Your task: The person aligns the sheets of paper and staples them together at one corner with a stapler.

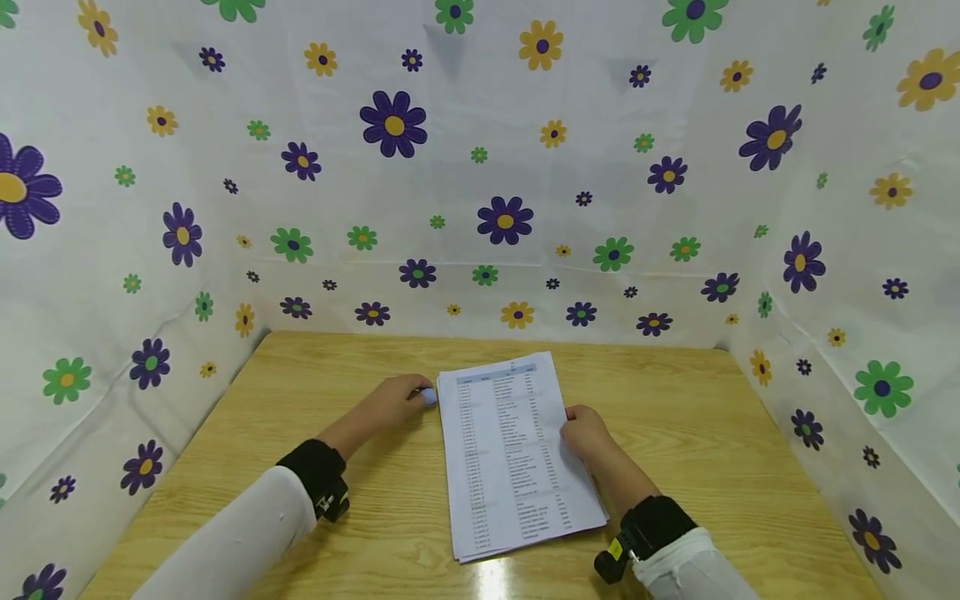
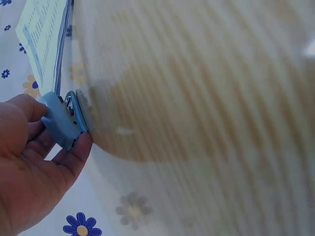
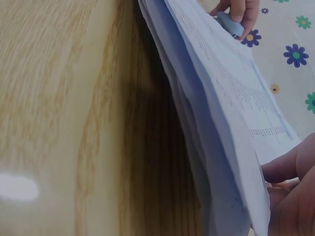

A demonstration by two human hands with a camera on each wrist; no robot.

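Observation:
A stack of printed sheets (image 1: 502,458) lies slightly turned on the table, its top page covered in columns of text under a blue header row. Beside its upper left edge, my left hand (image 1: 390,406) holds a small light-blue stapler (image 2: 61,120). In the left wrist view the thumb is on one side of the stapler and the fingers on the other, with its mouth facing the sheets. My right hand (image 1: 587,432) pinches the right edge of the stack, thumb on top. In the right wrist view that edge is lifted off the table and the sheets fan slightly apart.
The wooden table (image 1: 720,433) reaches back to a white cloth (image 1: 450,183) printed with flowers, which hangs behind and on both sides. Black bands with small cameras sit on both wrists (image 1: 318,475).

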